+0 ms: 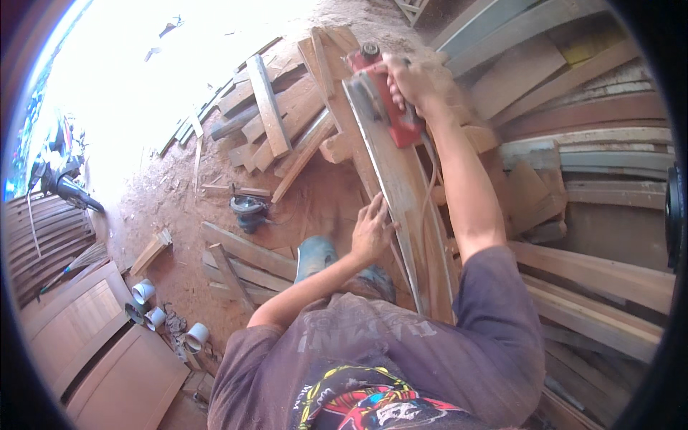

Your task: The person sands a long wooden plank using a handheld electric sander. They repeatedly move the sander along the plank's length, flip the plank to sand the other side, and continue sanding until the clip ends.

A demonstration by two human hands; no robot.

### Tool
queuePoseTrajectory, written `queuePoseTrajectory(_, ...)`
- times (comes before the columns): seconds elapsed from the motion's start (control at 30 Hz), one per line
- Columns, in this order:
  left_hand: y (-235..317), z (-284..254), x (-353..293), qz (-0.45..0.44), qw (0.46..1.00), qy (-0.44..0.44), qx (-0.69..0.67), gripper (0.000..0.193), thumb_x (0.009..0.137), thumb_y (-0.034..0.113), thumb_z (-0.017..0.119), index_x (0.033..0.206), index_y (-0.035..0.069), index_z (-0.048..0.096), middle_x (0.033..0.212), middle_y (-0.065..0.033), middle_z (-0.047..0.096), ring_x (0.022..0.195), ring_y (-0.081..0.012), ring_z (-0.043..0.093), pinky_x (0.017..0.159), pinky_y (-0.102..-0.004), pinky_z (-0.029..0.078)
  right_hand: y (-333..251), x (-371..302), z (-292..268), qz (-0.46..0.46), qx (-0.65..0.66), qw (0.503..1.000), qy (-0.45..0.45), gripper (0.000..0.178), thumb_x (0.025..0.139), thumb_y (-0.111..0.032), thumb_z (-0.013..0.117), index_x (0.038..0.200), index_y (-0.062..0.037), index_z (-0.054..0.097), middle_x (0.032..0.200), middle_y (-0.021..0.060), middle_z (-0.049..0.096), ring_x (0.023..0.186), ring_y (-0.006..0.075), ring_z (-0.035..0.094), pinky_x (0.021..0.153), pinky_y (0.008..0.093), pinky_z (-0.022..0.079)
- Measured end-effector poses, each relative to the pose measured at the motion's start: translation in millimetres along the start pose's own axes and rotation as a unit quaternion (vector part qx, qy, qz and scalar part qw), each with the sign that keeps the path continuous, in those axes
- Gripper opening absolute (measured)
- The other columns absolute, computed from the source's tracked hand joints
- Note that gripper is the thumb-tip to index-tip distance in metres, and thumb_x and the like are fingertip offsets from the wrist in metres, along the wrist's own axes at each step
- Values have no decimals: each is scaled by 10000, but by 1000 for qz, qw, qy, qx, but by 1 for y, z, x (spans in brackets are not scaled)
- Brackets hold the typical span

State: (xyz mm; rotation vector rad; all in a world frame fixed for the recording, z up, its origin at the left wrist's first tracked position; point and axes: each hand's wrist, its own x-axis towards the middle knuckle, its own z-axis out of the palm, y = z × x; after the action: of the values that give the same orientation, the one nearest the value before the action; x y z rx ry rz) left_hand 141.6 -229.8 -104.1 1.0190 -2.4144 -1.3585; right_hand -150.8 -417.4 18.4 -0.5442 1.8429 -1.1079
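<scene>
My right hand (pixel 412 82) is wrapped round the handle of a red electric planer (pixel 406 130) with a dark knob at its front. The planer rests on the far part of a long wooden board (pixel 416 208), and its cord hangs down beside my forearm. The board runs away from my body, with a pale strip along its left edge. My left hand (pixel 373 231) lies against that edge, nearer to me, its fingers stretched out. The planer's underside against the wood is hidden.
Planks (pixel 269 107) lie heaped on the dusty ground beyond my left hand. A dark power tool (pixel 249 208) sits there too. White cups (pixel 143 290) and wooden panels (pixel 129 373) are at the lower left. Stacked timber (pixel 595 193) crowds the right side.
</scene>
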Motion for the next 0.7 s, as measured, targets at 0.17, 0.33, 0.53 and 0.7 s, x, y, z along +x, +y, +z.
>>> queuePoseTrajectory(0.17,-55,-42,0,9,991,10,-133,573,953,280,780,1450,35,636,1586,-199,525,1370,-360,585,1144,-440,483,96,-190,-18,-74,-115,990,-43,478,1081,-444,496,1071,-81,806,638,46,578,536,148,544,515,338,440)
queuePoseTrajectory(0.33,-160,-79,-49,-125,985,56,-106,500,957,179,767,1419,27,650,1487,-199,610,1226,-305,697,1029,-397,566,181,-384,-29,94,-39,993,56,454,1093,-394,539,759,-94,606,621,-32,558,521,80,517,485,296,396)
queuePoseTrajectory(0.53,-190,-114,-79,-218,964,105,-113,514,963,168,751,1441,28,625,1402,-194,655,1127,-285,733,993,-403,575,170,-296,-8,-151,-207,963,79,405,1096,-380,535,883,-73,692,660,-15,582,522,103,521,491,301,393)
queuePoseTrajectory(0.7,-153,-103,-8,-9,987,159,-22,466,987,157,726,1428,35,636,1348,-203,679,1101,-275,728,966,-379,572,45,-111,18,-38,-135,990,19,579,1057,-540,528,973,-41,809,599,-1,547,536,125,527,544,337,432)
